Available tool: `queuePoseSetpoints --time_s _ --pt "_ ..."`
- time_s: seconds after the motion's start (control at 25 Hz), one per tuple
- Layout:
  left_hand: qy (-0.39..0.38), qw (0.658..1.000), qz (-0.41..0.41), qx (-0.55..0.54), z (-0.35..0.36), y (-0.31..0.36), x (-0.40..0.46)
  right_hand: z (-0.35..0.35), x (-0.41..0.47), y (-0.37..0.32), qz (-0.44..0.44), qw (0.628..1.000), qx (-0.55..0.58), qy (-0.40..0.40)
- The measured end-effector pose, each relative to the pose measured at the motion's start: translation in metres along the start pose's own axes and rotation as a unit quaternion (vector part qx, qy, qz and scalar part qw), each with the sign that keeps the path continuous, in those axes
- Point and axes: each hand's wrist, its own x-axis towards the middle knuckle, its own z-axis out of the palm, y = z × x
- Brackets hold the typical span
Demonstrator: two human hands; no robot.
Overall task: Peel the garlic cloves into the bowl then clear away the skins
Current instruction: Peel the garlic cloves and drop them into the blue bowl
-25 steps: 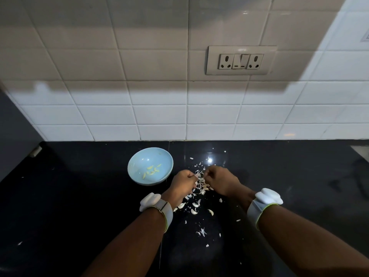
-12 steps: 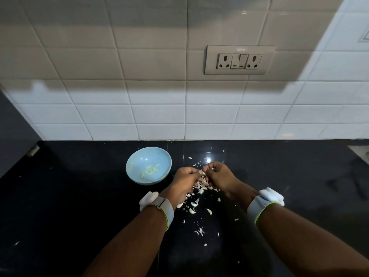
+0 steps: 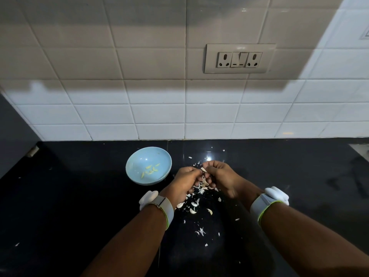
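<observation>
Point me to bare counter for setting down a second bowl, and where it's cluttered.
Bare black counter lies right of the right hand, up to the tiled wall. Another bare stretch lies left of the blue bowl. Crowded: garlic skins litter the counter between and below both hands, near the left hand.

Pale blue bowl [image 3: 148, 165] on a glossy black stone countertop [image 3: 79, 206].
Yellowish peeled garlic cloves [image 3: 150, 170] inside; white papery garlic skins [image 3: 199, 208] scattered; white rectangular wall tiles [image 3: 139, 108] behind; white wristbands [image 3: 159, 204] edged green.
</observation>
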Motion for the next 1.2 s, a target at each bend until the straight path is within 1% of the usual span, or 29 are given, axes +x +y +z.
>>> queuePoseSetpoints --time_s 0.12,0.2,0.28,0.36,0.48,0.6,0.76,1.0,1.2 --pt "0.045 0.997 0.015 0.055 0.002 -0.006 0.005 -0.011 0.006 0.003 -0.044 0.997 -0.012 0.070" --pt "0.075 0.988 0.051 0.128 -0.001 -0.009 0.010 -0.025 0.011 0.008 -0.056 0.992 -0.064 0.097" --pt "0.093 0.970 0.079 0.210 -0.005 -0.013 0.015 -0.040 0.017 0.015 -0.053 0.985 -0.119 0.114" --pt "0.104 0.958 0.066 0.260 -0.007 -0.017 0.023 -0.053 0.023 0.023 -0.044 0.979 -0.142 0.141" --pt "0.078 0.960 0.018 0.269 -0.010 -0.026 0.033 -0.059 0.025 0.030 -0.045 0.969 -0.163 0.179" --pt "0.047 0.945 0.012 0.325 -0.010 -0.022 0.033 -0.059 0.030 0.035 -0.041 0.967 -0.183 0.170" --pt "0.044 0.925 0.012 0.378 -0.006 -0.015 0.031 -0.059 0.034 0.035 -0.010 0.971 -0.185 0.148" --pt "0.048 0.898 0.019 0.437 -0.004 -0.015 0.030 -0.064 0.036 0.032 0.027 0.967 -0.175 0.185" --pt "0.054 0.886 0.025 0.459 -0.002 -0.016 0.030 -0.061 0.041 0.029 0.050 0.958 -0.204 0.197"
